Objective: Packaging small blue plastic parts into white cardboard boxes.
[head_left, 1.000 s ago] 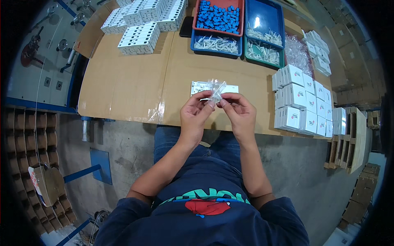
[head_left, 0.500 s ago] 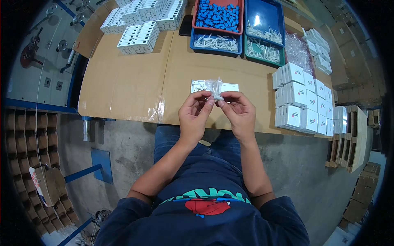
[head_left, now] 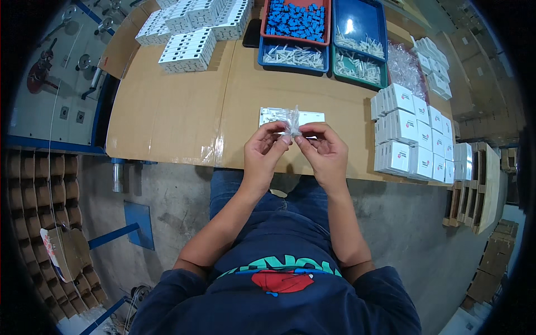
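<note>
Pinching away right in front of the body — with the left hand point(head_left: 263, 156) and the right hand point(head_left: 326, 159) close together, working at a small clear plastic bag point(head_left: 292, 118). Gripping on the left between thumb and index finger, with the tips brought almost together on the film; gripping on the right in much the same way, just beside. Curling loosely on both sides with the remaining fingers, partly hidden from above.

Holding the bag by its lower end, above the front part of the table. Looking thin, shiny and crumpled, bunched narrow at the fingertips and poking upward to a peaked top; showing something whitish inside, too small to tell apart.

Just past that, on to a long white panel point(head_left: 312, 118), lying flat and crosswise on the cardboard-covered table point(head_left: 167, 123), partly covered in view by the bag. Off to the right, on to stacked small white boxes point(head_left: 405, 128) near the edge. Farther out, to a blue tray point(head_left: 293, 68) and a green tray point(head_left: 357, 84), both holding slim white pegs point(head_left: 293, 57).

Farther still — to a red tray point(head_left: 296, 40) heaped with small blue parts point(head_left: 293, 19), and left of that, to piled white units point(head_left: 187, 50) with dark marks.
</note>
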